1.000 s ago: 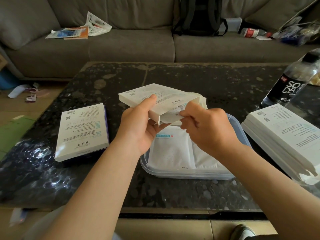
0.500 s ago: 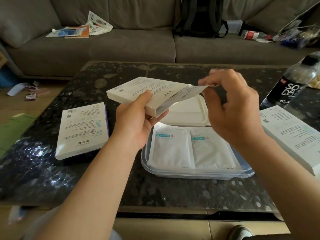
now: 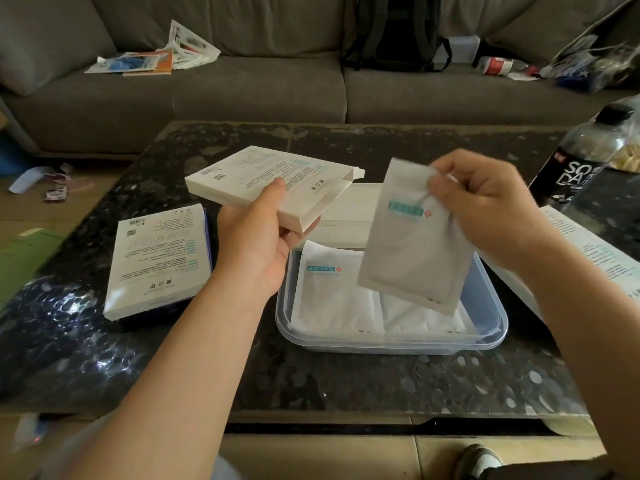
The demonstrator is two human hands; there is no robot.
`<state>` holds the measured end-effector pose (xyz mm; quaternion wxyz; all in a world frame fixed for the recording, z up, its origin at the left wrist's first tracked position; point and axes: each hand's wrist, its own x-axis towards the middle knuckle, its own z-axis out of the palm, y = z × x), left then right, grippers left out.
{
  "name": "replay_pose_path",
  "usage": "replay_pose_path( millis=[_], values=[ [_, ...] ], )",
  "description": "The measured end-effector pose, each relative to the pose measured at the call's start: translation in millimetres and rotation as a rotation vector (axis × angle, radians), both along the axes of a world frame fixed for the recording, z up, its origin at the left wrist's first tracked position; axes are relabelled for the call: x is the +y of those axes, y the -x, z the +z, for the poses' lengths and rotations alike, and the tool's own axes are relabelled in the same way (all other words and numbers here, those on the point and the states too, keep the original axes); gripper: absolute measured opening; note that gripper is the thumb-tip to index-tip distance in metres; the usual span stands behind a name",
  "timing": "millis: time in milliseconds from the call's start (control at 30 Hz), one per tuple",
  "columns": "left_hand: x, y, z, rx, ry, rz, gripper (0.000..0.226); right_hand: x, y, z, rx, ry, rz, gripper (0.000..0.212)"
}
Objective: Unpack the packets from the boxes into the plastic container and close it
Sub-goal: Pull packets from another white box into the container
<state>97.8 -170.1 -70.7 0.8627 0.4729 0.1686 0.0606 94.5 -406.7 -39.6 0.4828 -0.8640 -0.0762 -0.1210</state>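
A white packet (image 3: pixel 412 237) is pinched at its top edge by the right hand (image 3: pixel 485 209) and hung over the plastic container (image 3: pixel 391 345). Its lower corner is dipped inside the rim, and whether it touches what's below can't be made out. Two more packets (image 3: pixel 332 296) are laid flat side by side in there.

The container is sat on the table (image 3: pixel 311 382) toward the near edge, a bit right of the middle. Its white lid (image 3: pixel 343 216) is seen just behind it.

An open box (image 3: pixel 266 178) is gripped by the left hand (image 3: pixel 256 251), thumb on top and fingers curled under. It's held up over the container's far-left corner with the open end turned right.

Another box (image 3: pixel 159 258) is laid flat near the left edge. More printed boxes (image 3: pixel 588 247) are piled at the right edge, and a soda bottle (image 3: pixel 575 161) is stood by the far-right corner. The hands are apart, each clamped on its own thing.
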Motion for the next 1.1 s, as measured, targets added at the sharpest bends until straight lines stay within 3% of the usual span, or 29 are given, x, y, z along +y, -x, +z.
replay_pose_path(
  millis=[133,200,300,367,433,500,567,733,933,1100],
  values=[
    [0.3,-0.1,-0.9,0.005,-0.002,-0.001,0.041,-7.5,-3.9,-12.0,0.248,0.126,0.125,0.018],
    [-0.2,0.3,-1.3,0.004,-0.006,-0.008,0.045,-6.2,-6.4,-16.6,0.279,0.301,0.125,0.018],
    [-1.1,0.8,-2.1,0.002,-0.014,-0.017,0.047,-2.5,-11.0,-22.7,0.288,0.628,0.057,0.010],
    [-1.1,0.9,-2.5,0.005,-0.025,-0.017,0.046,1.4,-11.1,-26.0,0.201,0.895,0.002,0.029],
    [-0.8,0.8,-2.4,0.009,-0.036,-0.019,0.047,9.6,-6.5,-25.4,0.088,1.025,-0.017,0.037],
    [-0.5,0.5,-2.1,0.013,-0.039,-0.017,0.047,19.4,0.1,-22.4,0.089,0.991,0.020,0.036],
    [-1.0,0.7,-1.6,0.016,-0.036,-0.018,0.047,27.5,6.8,-23.2,0.231,0.954,0.088,0.041],
    [-3.5,2.1,-1.5,0.021,-0.034,-0.037,0.048,27.3,18.1,-38.1,0.544,0.905,0.273,0.079],
    [-4.7,2.9,-0.3,0.025,-0.046,-0.037,0.049,18.3,16.7,-53.5,0.594,1.026,0.359,0.101],
    [-5.5,3.1,-1.9,0.030,-0.066,-0.032,0.050,15.0,19.2,-55.6,0.552,1.099,0.383,0.103]
  ],
)
